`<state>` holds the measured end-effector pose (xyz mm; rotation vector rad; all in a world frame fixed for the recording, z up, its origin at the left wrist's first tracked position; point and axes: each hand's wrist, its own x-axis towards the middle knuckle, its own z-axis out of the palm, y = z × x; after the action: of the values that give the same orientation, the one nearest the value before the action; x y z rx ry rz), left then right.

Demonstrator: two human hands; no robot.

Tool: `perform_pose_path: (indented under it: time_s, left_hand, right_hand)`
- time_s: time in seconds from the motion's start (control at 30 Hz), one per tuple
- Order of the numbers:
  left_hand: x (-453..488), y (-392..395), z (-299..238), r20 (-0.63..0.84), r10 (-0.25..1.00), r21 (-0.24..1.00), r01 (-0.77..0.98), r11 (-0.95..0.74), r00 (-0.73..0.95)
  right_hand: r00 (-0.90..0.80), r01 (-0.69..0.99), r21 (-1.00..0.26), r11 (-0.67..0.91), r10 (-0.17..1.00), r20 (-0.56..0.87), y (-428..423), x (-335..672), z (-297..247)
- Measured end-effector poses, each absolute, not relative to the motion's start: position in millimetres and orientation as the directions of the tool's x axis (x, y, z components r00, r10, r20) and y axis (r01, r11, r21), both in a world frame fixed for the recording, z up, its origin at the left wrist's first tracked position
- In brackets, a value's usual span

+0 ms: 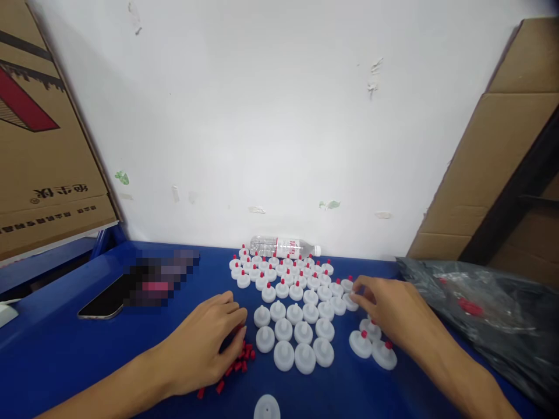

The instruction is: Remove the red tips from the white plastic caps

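Observation:
My left hand [209, 334] is over a pile of small red caps [238, 366], its thumb and forefinger pinched together; a bit of red shows at the fingertips. My right hand [386, 302] holds a round white nozzle lid [348, 301] at the right edge of the group, thumb and fingertips closed at its top, which they hide. Between my hands stand several bare white lids [303, 333] with nozzles up. Behind them, several white lids with red caps [268, 292] stand close together. A few more capped lids [360, 344] sit below my right hand.
A clear plastic bottle [279, 247] lies against the wall. On the blue table's [152, 361] left is a phone [102, 297] beside a blurred patch. A dark plastic bag [489, 314] covers the right side. Cardboard boxes [48, 157] flank both sides. One white lid [266, 407] lies at the near edge.

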<state>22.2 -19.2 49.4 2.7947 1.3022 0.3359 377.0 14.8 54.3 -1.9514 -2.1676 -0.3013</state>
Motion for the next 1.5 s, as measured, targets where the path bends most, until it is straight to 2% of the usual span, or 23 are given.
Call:
perform_pose_path:
  time_s: [0.17,0.27,0.63,0.73,0.9,1.03,1.17,1.33,1.4,1.5]
  left_hand:
    - [21.3,-19.5,49.5,0.111,0.767,0.071,0.765,-0.64,0.632]
    - [21.6,-19.8,49.7,0.07,0.77,0.076,0.767,-0.637,0.634]
    - [17.9,-18.2,50.7,0.07,0.767,0.129,0.757,-0.641,0.638]
    - [17.4,-16.5,51.5,0.116,0.76,0.15,0.745,-0.65,0.64]
    - [15.6,-17.0,50.0,0.209,0.729,0.198,0.702,-0.684,0.652]
    - [15.9,-18.2,48.1,0.259,0.704,0.213,0.671,-0.71,0.662]
    - [16.9,-19.5,47.7,0.299,0.68,0.225,0.643,-0.732,0.67]
    - [17.6,-23.7,48.8,0.396,0.624,0.228,0.586,-0.778,0.674]
    - [18.5,-25.9,49.7,0.429,0.598,0.224,0.562,-0.796,0.677]
    - [20.6,-29.4,50.8,0.473,0.573,0.219,0.541,-0.812,0.669]
  right_hand:
    - [0.018,1.0,0.016,-0.024,0.954,0.298,4.9,386.5,55.5]
    - [0.076,0.996,0.016,-0.083,0.966,0.249,0.5,390.8,50.9]
    - [0.134,0.99,0.028,-0.136,0.989,0.065,9.1,395.2,43.8]
    - [0.097,0.993,0.06,-0.105,0.988,0.12,9.7,397.4,41.6]
    - [0.027,0.996,0.066,-0.052,0.942,0.334,12.2,396.6,45.8]
    - [-0.071,0.997,0.026,0.067,0.86,0.505,16.6,390.5,51.0]
    - [-0.235,0.961,0.04,0.272,0.738,0.632,16.0,377.6,55.4]
    - [-0.55,0.78,0.184,0.598,0.517,0.656,1.2,349.1,63.3]
    - [-0.626,0.702,0.275,0.657,0.386,0.678,-6.5,333.7,64.7]
    - [-0.688,0.611,0.353,0.709,0.255,0.679,-15.9,309.4,61.5]
